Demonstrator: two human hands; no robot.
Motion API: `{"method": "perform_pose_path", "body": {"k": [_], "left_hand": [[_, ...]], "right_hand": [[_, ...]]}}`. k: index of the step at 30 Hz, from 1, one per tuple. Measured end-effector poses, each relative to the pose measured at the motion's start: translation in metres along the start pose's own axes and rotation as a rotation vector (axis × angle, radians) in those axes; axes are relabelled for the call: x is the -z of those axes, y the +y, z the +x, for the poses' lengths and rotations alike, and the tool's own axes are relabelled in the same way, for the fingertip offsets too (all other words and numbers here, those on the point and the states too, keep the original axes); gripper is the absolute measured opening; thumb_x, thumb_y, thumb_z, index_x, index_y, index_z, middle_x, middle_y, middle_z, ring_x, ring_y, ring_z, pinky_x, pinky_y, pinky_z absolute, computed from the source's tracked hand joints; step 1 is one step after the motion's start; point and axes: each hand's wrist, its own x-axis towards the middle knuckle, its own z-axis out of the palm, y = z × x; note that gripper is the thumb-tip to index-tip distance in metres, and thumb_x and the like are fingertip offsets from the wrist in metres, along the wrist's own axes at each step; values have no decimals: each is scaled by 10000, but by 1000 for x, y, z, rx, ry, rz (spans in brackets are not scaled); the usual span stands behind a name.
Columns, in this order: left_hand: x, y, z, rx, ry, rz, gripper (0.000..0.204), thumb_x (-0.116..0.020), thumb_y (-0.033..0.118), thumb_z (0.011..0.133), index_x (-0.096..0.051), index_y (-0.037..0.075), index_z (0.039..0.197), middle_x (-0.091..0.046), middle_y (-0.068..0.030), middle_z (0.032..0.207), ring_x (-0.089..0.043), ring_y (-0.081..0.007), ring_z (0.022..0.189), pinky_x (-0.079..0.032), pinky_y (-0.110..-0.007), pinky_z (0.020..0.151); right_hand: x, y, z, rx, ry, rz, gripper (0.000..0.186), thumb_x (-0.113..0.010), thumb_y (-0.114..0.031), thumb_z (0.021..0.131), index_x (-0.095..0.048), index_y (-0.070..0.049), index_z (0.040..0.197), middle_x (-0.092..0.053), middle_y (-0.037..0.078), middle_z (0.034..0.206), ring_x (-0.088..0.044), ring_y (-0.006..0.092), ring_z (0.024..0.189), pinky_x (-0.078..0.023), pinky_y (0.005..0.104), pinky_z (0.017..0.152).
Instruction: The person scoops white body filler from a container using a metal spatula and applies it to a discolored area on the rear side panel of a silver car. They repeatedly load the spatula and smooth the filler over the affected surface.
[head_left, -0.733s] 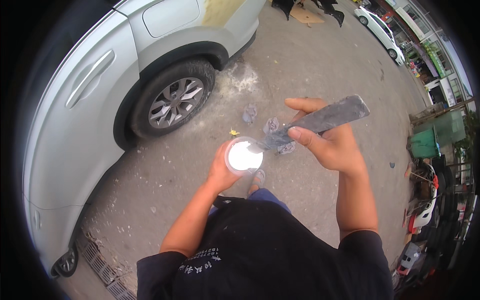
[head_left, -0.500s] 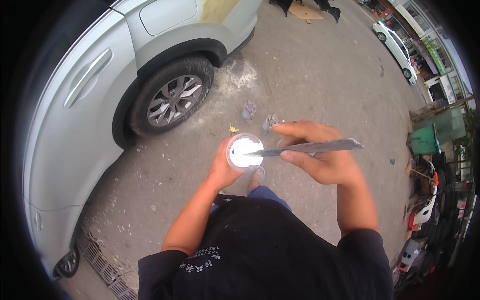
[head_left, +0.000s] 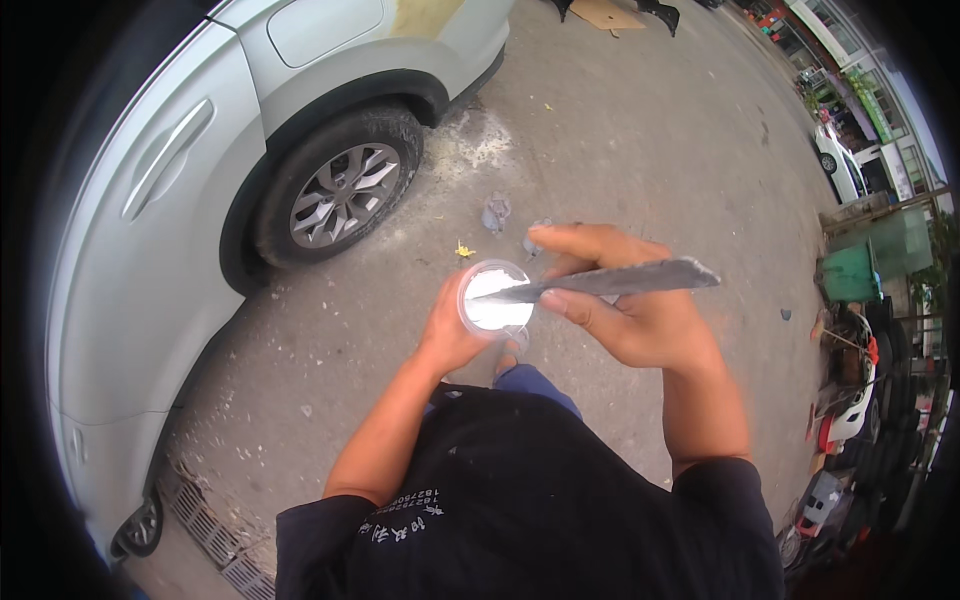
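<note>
- Head view: the cup (head_left: 497, 264), round and clear-walled, is held above the ground (head_left: 600, 430), mouth up.
- In the cup: a white filling (head_left: 503, 316), so bright that its level and texture cannot be told.
- Left hand (head_left: 452, 330): fingers gripping the cup's left side, their tips mostly hidden.
- Right hand (head_left: 640, 325): thumb and fingers pinch the grey spatula (head_left: 665, 275); one end crosses the cup's right rim to the filling, the other points right.
- Two grey lumps (head_left: 497, 213) and a yellow scrap (head_left: 464, 249) lie on the ground beyond the cup.
- Green bin (head_left: 848, 274): near the ground's right edge, contents unclear.
</note>
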Motion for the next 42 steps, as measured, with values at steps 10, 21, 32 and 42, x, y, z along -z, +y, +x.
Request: {"method": "perform_pose_path", "body": {"k": [10, 21, 32, 42], "left_hand": [[-7, -13, 1, 24, -66, 31, 734, -858, 312, 642, -556, 81, 1270, -586, -121, 1253, -518, -320, 1179, -414, -414, 1022], [6, -4, 0, 87, -114, 84, 723, -839, 279, 666, -533, 78, 1290, -582, -125, 1264, -520, -326, 1186, -420, -416, 1018], [8, 4, 0, 90, -90, 89, 706, -828, 299, 671, -542, 83, 1279, -586, -121, 1263, -515, -324, 1196, -414, -411, 1027], [1, -20, -8, 45, -56, 150, 670, -838, 287, 687, -560, 68, 1255, -603, -141, 1222, -580, -305, 1153, -465, -396, 983]], "right_hand": [[0, 11, -9, -14, -63, 47, 410, -735, -9, 817, -611, 7, 1208, -673, 84, 888, -671, 160, 828, -522, 288, 696], [8, 15, -20, 28, -127, -28, 380, -735, -28, 823, -626, 0, 1186, -668, 67, 872, -651, 155, 799, -503, 281, 661], [21, 32, -35, -130, 30, 66, 408, -738, -45, 805, -653, -85, 1202, -692, 117, 932, -682, 234, 818, -533, 327, 705], [19, 34, -26, -71, -2, 49, 446, -738, -36, 791, -642, -84, 1224, -657, 97, 880, -631, 243, 729, -490, 316, 637]]}}
